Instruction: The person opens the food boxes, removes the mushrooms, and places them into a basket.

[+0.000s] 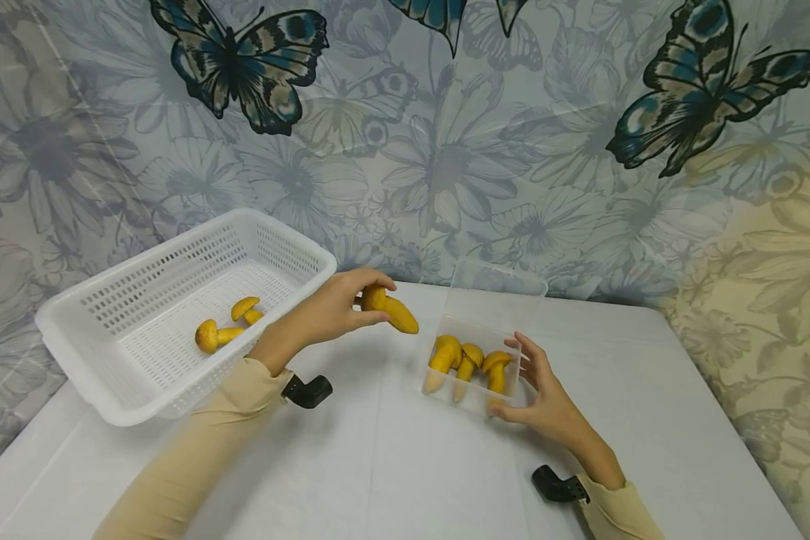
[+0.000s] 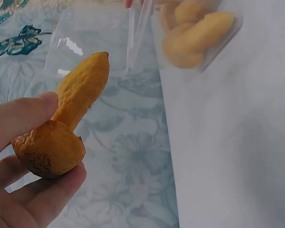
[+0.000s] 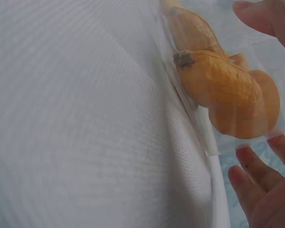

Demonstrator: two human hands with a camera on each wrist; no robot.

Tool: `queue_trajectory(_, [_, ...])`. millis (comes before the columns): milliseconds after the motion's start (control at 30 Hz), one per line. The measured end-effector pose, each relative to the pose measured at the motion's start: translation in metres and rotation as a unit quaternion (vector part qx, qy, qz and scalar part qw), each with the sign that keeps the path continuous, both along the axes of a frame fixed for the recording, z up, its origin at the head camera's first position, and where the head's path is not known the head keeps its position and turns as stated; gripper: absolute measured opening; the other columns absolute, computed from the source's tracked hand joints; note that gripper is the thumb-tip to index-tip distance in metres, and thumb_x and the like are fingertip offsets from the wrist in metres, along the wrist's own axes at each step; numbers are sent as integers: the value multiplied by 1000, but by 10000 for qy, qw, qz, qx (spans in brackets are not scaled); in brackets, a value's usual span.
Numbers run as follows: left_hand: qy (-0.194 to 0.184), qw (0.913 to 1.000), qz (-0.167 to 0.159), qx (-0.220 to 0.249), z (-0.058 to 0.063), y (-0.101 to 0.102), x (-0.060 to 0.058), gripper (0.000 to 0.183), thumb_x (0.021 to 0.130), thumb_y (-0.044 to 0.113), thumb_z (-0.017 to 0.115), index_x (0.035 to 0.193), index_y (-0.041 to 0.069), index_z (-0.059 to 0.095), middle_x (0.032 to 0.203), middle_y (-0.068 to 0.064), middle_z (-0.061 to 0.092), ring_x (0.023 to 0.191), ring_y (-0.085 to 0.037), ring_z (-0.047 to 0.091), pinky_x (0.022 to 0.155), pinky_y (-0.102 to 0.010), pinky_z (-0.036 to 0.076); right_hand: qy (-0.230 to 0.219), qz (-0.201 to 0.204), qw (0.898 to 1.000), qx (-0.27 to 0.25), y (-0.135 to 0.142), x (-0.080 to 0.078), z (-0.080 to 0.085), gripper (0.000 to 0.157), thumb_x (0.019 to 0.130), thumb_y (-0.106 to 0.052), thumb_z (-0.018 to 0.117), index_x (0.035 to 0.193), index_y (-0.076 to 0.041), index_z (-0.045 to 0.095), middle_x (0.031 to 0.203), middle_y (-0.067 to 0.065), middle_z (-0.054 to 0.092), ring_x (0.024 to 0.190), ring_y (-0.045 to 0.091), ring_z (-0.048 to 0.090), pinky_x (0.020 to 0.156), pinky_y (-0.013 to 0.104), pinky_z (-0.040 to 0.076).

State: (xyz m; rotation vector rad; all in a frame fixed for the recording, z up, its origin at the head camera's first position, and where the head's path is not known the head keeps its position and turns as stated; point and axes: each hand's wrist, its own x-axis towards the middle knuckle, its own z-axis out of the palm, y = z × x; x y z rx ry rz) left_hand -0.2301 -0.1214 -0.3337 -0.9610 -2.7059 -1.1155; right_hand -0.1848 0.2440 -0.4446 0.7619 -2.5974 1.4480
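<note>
My left hand [image 1: 337,304] pinches a yellow mushroom [image 1: 393,309] between thumb and fingers, above the table. In the left wrist view, the cap of this mushroom [image 2: 50,149] lies against the fingers and its stem points up and away. A clear plastic box [image 1: 472,401] stands to the right with its lid raised at the back. Several yellow mushrooms [image 1: 471,360] lie side by side in it. My right hand [image 1: 547,397] holds the box's right end, thumb at the front corner and fingers at the back. In the right wrist view, mushrooms [image 3: 223,78] show through the box wall.
A white perforated basket [image 1: 108,300] stands at the left, with two yellow mushrooms [image 1: 208,337] inside. The transparent lid [image 1: 496,289] leans near the table's back edge. A white cloth covers the table [image 1: 405,465]; a butterfly-patterned backdrop [image 1: 445,165] hangs behind it.
</note>
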Motion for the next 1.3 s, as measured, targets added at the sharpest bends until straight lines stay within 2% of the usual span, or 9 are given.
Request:
queue_trajectory(133, [129, 9998, 126, -67, 2, -12, -1, 38, 87, 11, 76, 122, 7, 62, 100, -4, 64, 87, -17, 56, 87, -35, 57, -35, -50, 10000, 39, 1, 0, -1, 120, 69, -5, 89, 159, -22, 12, 153, 21, 33, 136, 45, 32, 103, 3, 29])
queue_trajectory(333, [277, 9990, 323, -131, 5, -30, -2, 39, 87, 10, 76, 123, 6, 62, 99, -5, 63, 88, -18, 55, 86, -36, 56, -75, -50, 10000, 6, 0, -1, -2, 121, 68, -5, 90, 159, -24, 12, 153, 21, 33, 137, 43, 33, 103, 2, 29])
queue_trajectory(567, [328, 9973, 624, -214, 8, -53, 0, 42, 86, 8, 76, 125, 3, 61, 112, -10, 65, 92, -20, 56, 88, -40, 58, 24, -39, 10000, 14, 0, -1, -2, 120, 69, -4, 89, 159, -21, 13, 151, 24, 33, 136, 41, 33, 103, 2, 29])
queue_trajectory(833, [266, 9951, 898, -330, 12, -75, -2, 42, 86, 6, 76, 125, 2, 61, 110, -11, 64, 92, -23, 55, 88, -42, 58, 102, 27, 9999, -57, 0, 0, -2, 120, 68, -3, 89, 159, -21, 13, 150, 24, 34, 138, 11, 36, 102, 1, 30])
queue_trajectory(967, [287, 9937, 1009, -397, 13, -87, -1, 42, 87, 7, 75, 126, 2, 61, 109, -11, 63, 92, -23, 55, 89, -44, 57, 111, 58, 9999, -80, 0, -1, -2, 120, 68, -3, 89, 159, -20, 13, 150, 25, 34, 138, 8, 35, 102, 2, 30])
queue_trajectory(1200, [236, 9893, 1275, -664, 23, -106, 3, 41, 91, 11, 72, 129, 2, 59, 113, -13, 61, 94, -24, 53, 92, -47, 56, -17, -44, 10000, 35, -1, 0, -2, 120, 68, -5, 90, 159, -23, 12, 152, 22, 34, 137, 38, 34, 102, 3, 30])
queue_trajectory(1300, [276, 9883, 1285, -769, 26, -113, 4, 41, 92, 12, 71, 130, 1, 58, 112, -14, 61, 94, -25, 52, 92, -48, 55, -33, -42, 10000, 46, 0, -1, -2, 120, 69, -5, 90, 159, -23, 12, 152, 21, 34, 137, 41, 33, 102, 3, 30])
